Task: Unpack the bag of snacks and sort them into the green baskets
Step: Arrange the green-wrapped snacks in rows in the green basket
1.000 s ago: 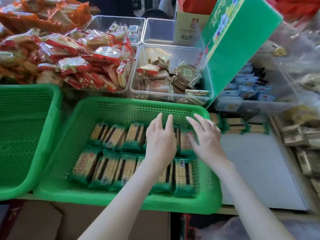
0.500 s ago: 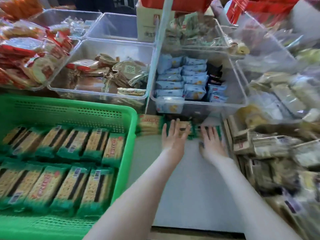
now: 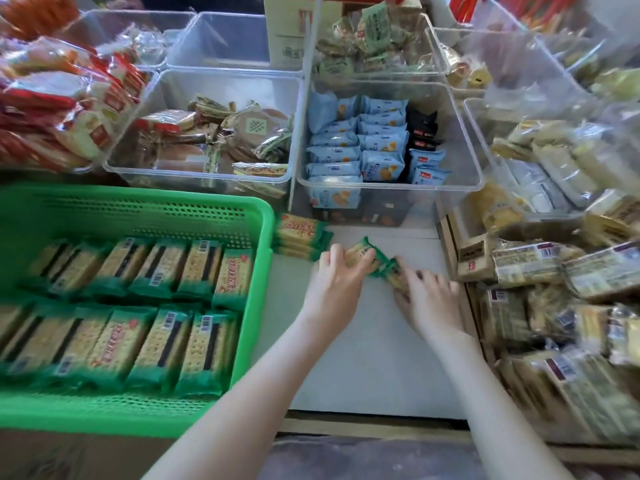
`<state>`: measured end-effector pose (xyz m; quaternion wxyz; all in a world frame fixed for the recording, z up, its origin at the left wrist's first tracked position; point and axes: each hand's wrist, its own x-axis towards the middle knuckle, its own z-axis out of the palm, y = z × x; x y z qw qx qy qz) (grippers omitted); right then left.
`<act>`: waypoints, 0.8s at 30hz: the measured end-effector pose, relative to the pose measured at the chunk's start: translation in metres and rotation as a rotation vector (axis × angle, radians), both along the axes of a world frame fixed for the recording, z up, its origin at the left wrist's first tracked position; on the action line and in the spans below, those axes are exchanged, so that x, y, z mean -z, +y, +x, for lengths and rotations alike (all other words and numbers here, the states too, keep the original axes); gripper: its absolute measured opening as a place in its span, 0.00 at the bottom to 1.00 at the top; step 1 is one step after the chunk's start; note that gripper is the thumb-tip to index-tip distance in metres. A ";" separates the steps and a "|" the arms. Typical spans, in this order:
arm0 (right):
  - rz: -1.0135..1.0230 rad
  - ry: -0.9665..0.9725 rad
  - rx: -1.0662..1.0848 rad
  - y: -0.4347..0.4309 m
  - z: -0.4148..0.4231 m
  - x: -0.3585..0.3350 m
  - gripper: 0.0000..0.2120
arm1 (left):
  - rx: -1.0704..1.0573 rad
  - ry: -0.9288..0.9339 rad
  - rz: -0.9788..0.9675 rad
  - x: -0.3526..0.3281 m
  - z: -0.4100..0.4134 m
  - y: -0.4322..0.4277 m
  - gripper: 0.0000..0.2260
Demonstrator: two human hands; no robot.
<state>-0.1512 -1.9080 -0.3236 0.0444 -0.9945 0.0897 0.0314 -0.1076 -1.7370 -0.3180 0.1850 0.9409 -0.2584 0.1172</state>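
From the head camera, the left hand (image 3: pixel 337 284) has its fingers curled round a green cracker packet (image 3: pixel 362 255) near the far edge of the white tabletop (image 3: pixel 363 358). Just to its right, the right hand (image 3: pixel 427 299) lies with fingers spread over a second packet (image 3: pixel 393 273), though blur hides whether they close on it. A small stack of packets (image 3: pixel 299 235) sits at the tabletop's far left corner, just beside the right wall of the green basket (image 3: pixel 265 282), which holds two rows of packets (image 3: pixel 145 306).
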 end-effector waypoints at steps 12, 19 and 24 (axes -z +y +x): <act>0.799 -0.133 0.100 0.266 0.012 -0.124 0.31 | -0.369 0.073 -0.213 -0.092 -0.013 0.271 0.28; 0.893 0.168 0.137 0.427 0.078 -0.098 0.35 | -0.557 0.292 0.052 -0.050 0.036 0.414 0.26; 0.688 0.070 0.215 0.463 0.107 -0.060 0.37 | -0.615 0.465 -0.070 -0.025 0.064 0.438 0.26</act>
